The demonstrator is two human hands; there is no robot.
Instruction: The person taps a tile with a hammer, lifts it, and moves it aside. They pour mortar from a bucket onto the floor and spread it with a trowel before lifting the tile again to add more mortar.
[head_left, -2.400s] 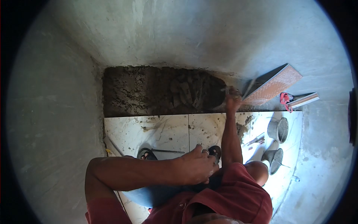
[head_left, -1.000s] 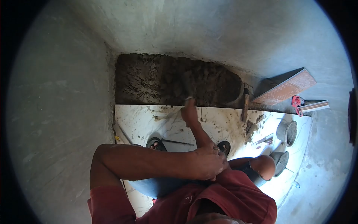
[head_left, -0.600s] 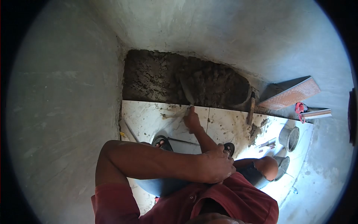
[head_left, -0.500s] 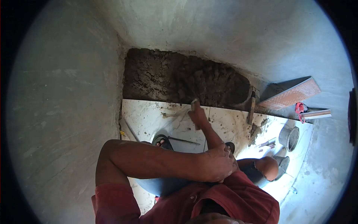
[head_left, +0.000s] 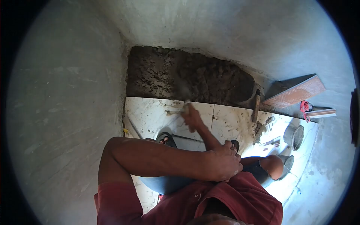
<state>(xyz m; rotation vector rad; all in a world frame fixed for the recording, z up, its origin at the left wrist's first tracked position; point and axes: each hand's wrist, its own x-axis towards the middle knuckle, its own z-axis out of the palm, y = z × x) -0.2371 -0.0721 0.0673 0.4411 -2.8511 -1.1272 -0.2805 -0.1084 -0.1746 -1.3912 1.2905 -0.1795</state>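
My right hand is closed round the handle of what looks like a trowel, beside the edge of the white floor tiles. Its blade, smeared by motion, reaches over the dark wet mortar. My left arm lies across my body, and my left hand is wrapped round my right arm near the elbow. A hammer with a wooden handle lies at the mortar's right end, partly over the tiles.
Plastered walls enclose the corner. At right, a reddish-backed tile leans by the wall, near pink string and stacked tile strips. Two buckets stand on the tiles. A thin bar lies near my foot.
My right hand has moved a little to the left along the tile edge with the tool. My left hand still grips my right arm. The view has shifted slightly.
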